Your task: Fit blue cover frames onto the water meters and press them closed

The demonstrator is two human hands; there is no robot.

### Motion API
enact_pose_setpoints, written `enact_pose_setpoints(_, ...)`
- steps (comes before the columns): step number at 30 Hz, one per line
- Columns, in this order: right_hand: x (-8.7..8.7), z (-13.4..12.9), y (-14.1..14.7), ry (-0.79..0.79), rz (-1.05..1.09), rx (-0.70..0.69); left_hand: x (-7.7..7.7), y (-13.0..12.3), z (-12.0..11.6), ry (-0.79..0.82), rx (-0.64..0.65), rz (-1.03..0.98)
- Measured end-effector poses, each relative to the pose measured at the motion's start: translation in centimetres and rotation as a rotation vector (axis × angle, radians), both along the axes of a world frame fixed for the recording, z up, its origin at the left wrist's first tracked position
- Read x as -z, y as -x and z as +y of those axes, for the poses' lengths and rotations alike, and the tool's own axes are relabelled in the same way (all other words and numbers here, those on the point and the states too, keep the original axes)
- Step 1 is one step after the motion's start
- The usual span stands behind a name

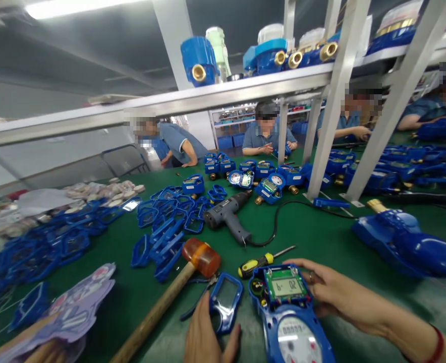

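A blue water meter [266, 322] lies in front of me, its top part uncovered to show a green circuit board with a lit display [286, 287] and a round white dial [298, 339] below. My right hand [321, 287] grips the meter's upper right side, fingers curled around its edge. To the left, my left hand [204, 330] has its fingers and thumb around the lower end of a blue frame [236, 297] with a clear window. Beside these lie a yellow-and-black screwdriver [257, 264], partly hidden pliers [192, 308] and a mallet with an amber head [201, 257].
A grey heat gun [228, 217] with a black cord lies beyond the mallet. Blue frames [175, 209] pile up at left, where another person's hand holds a purple fan [75, 307]. Metal posts [336, 101] carry a shelf. Co-workers sit across the green table [306, 227].
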State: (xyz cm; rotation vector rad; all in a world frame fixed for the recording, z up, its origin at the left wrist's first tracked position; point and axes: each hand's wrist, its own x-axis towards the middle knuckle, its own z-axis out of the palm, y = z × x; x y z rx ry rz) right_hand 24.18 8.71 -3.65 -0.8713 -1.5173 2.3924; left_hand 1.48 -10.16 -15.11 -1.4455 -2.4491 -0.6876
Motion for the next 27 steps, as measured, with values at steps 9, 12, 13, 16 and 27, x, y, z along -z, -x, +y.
enact_pose_setpoints(9, 0.6, 0.3, -0.4, 0.041, 0.017, 0.018, -1.1, 0.2, -0.3, 0.103, -0.015, -0.071)
enact_pose_setpoints(12, 0.7, 0.4, -0.3, 0.039, 0.012, 0.02, -1.3, 0.3, -0.1, 0.111, -0.017, -0.089)
enact_pose_setpoints(13, 0.8, 0.4, -0.3, 0.032, 0.011, 0.023, -1.3, 0.3, 0.0, 0.114, -0.015, -0.098)
enact_pose_setpoints(16, 0.8, 0.4, -0.2, 0.009, 0.021, 0.025, -1.7, 0.3, 0.2, 0.121, -0.012, -0.141)
enact_pose_setpoints(27, 1.0, 0.1, -0.2, -0.016, 0.073, 0.036, -8.7, 0.8, 1.6, -0.267, 0.01, -0.721)
